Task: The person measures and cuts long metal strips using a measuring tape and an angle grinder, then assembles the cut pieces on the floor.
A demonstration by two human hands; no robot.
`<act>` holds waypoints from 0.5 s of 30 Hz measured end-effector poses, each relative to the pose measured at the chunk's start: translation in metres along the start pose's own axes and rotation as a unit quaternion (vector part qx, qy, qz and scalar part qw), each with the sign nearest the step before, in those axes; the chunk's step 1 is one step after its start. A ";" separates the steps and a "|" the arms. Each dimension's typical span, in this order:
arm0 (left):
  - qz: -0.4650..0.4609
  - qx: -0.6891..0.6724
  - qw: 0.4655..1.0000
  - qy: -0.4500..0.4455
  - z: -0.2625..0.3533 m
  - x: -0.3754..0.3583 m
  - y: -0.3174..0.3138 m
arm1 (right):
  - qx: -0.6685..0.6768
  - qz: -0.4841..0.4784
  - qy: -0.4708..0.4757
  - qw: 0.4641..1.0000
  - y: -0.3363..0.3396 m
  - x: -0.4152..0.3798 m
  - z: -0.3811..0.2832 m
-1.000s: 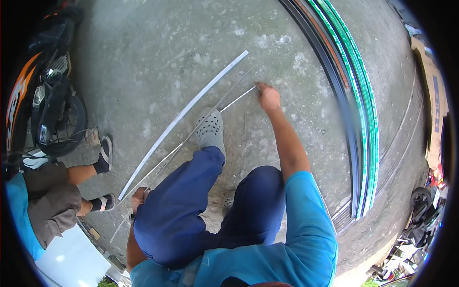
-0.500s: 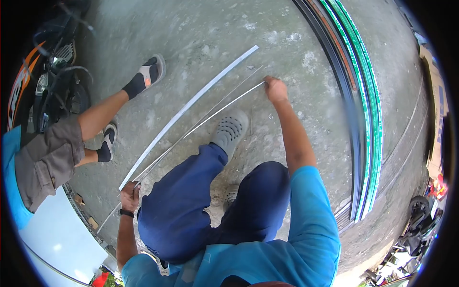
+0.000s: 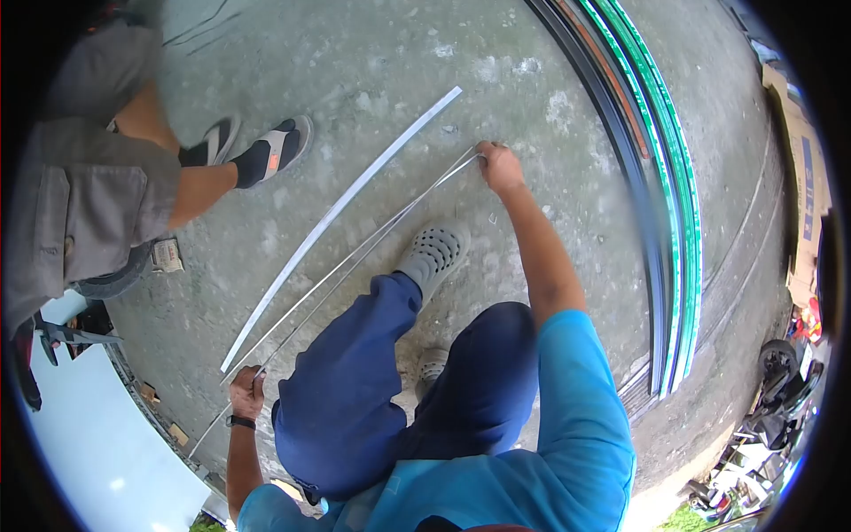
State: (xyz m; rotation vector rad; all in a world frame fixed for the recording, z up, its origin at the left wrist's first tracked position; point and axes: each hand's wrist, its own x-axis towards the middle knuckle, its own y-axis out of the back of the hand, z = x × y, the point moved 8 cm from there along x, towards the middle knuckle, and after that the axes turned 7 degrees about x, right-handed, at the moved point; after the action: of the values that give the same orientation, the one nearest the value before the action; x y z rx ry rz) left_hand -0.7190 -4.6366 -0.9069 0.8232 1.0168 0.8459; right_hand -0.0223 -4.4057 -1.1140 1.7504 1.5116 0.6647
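Observation:
My left hand pinches a long, thin metal strip near its lower end, part of which sticks out below the fingers. At the other end, my right hand has its fingers closed on the strip, which slants across in front of my knees. A second thin line runs close along it and crosses it near the right hand. Beyond them, a wider pale flat bar lies on the concrete floor.
Long dark, brown and green-edged profiles lie bundled on the right. Another person's sandalled foot stands at upper left. A white panel is at lower left, cardboard at far right.
Both hands still hold the strip; the left sits slightly lower in view and the right slightly further left. The other person has stepped, their legs now higher and closer together.

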 end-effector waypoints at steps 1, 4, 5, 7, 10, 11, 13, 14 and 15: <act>0.001 -0.011 1.000 -0.001 0.002 0.002 -0.001 | 0.002 0.000 0.002 1.000 0.002 0.001 -0.001; 0.034 -0.017 0.999 0.000 0.006 0.005 -0.004 | 0.008 -0.009 0.012 1.000 0.005 0.000 -0.008; 0.027 -0.016 0.999 0.001 0.006 0.005 -0.006 | 0.011 -0.014 0.018 1.000 0.008 -0.001 -0.012; 0.018 -0.013 1.000 0.001 0.006 0.010 -0.011 | -0.005 -0.025 0.030 0.999 0.009 0.000 -0.014; 0.001 -0.031 1.000 -0.002 0.011 0.010 -0.015 | -0.032 -0.043 0.051 0.997 0.004 0.002 -0.015; 0.013 -0.026 1.000 -0.006 0.009 0.010 -0.015 | -0.023 -0.042 0.060 0.997 0.005 0.002 -0.014; 0.033 -0.017 0.999 -0.014 -0.002 0.008 -0.025 | -0.033 -0.054 0.071 0.995 0.003 0.002 -0.011; 0.026 -0.016 0.999 -0.017 -0.009 0.008 -0.033 | -0.051 -0.067 0.073 0.994 -0.001 0.004 -0.010; 0.021 -0.017 0.999 -0.021 -0.017 0.009 -0.042 | -0.069 -0.080 0.078 0.991 -0.003 0.008 -0.010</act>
State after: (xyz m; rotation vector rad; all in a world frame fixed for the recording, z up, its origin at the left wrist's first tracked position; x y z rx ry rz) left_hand -0.7231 -4.6437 -0.9525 0.8329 0.9489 0.8758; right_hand -0.0301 -4.3962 -1.1106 1.4860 1.6505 0.8182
